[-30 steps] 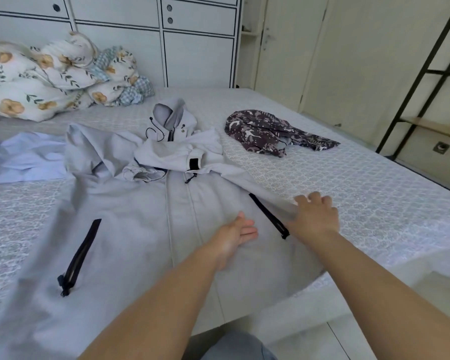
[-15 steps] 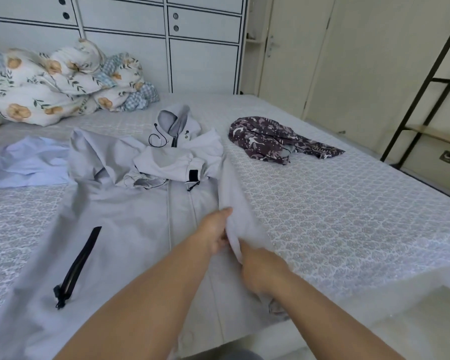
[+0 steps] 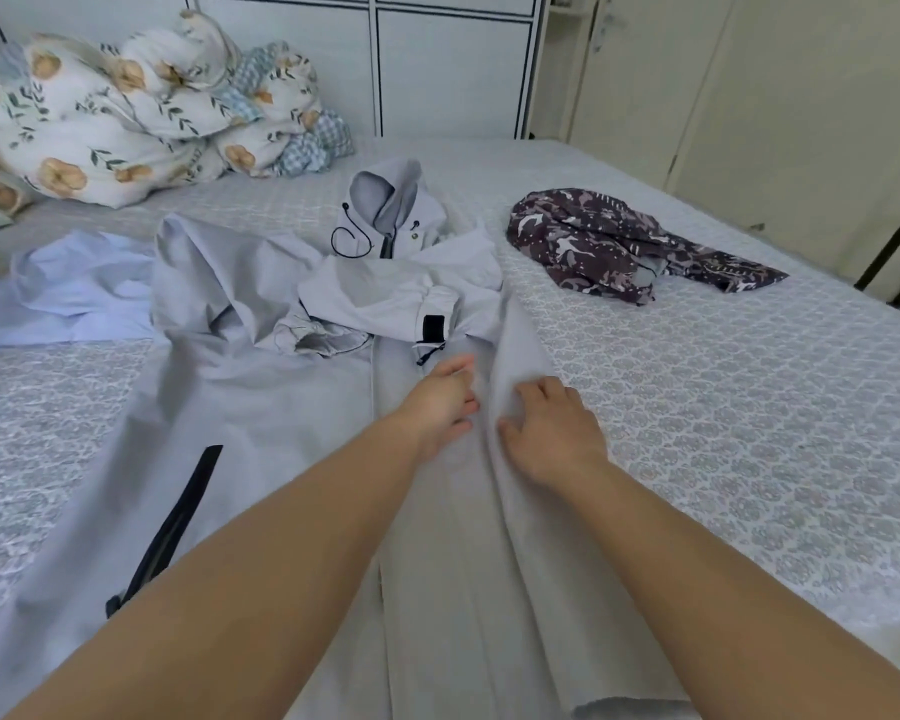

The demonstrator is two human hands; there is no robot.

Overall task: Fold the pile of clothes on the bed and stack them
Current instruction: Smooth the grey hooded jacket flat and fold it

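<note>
Pale grey jacket [image 3: 261, 407], dark purple patterned garment [image 3: 609, 246], floral duvet [image 3: 100, 122]

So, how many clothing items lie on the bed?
3, maybe more hidden: the grey jacket spread in the middle under both hands, a light blue garment at the left, a dark patterned garment at the right.

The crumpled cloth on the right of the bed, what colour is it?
Dark purple with small white shapes, seen from the head camera.
</note>
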